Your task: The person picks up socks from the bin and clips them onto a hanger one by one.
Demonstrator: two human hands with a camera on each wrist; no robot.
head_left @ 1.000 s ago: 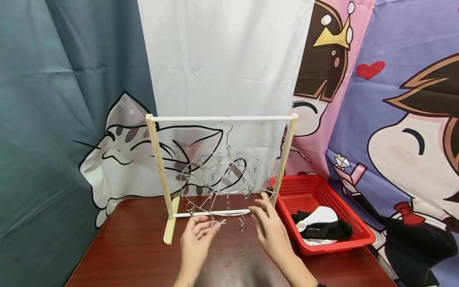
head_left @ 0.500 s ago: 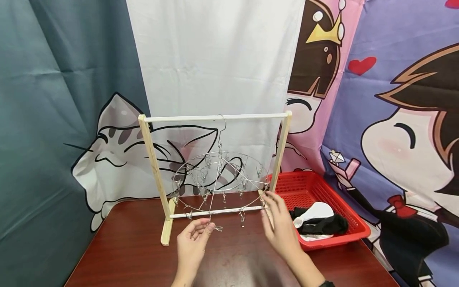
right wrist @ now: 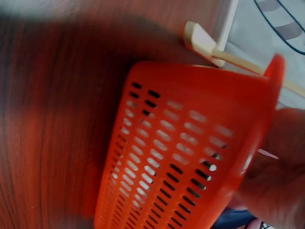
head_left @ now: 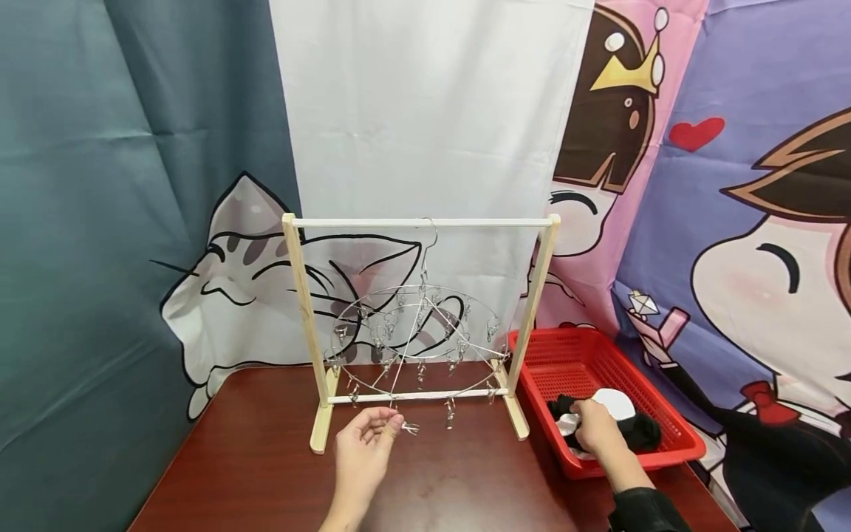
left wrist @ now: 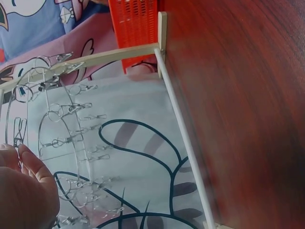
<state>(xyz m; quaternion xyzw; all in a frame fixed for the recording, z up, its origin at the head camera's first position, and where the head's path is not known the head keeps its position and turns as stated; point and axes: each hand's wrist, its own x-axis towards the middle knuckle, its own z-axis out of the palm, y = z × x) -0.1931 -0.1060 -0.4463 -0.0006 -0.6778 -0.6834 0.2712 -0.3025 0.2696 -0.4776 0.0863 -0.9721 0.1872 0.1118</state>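
My left hand [head_left: 362,452] pinches a metal clothes clip [head_left: 411,428] at the near edge of a round wire drying hanger [head_left: 435,233]. In the left wrist view the clip [left wrist: 19,130] sticks out above my thumb and fingertips. Many more clips dangle from the hanger's rings. My right hand [head_left: 597,431] reaches down into a red plastic basket [head_left: 688,445], onto black and white socks [head_left: 614,404]. Its fingertips are hidden among the socks. In the right wrist view the basket wall [right wrist: 190,90] covers the socks and part of the blurred right hand [right wrist: 276,176].
The hanger's hook sits on the white top bar of a wooden stand [head_left: 304,295]. A white lower bar [head_left: 432,396] joins the stand's feet. Dark red tabletop [head_left: 445,488] lies in front. Cartoon-printed curtains [head_left: 425,111] hang behind and to the right.
My right hand has left the hanger's near right edge and moved right, down into the basket onto the socks. The left hand keeps its pinch at the hanger's near edge.
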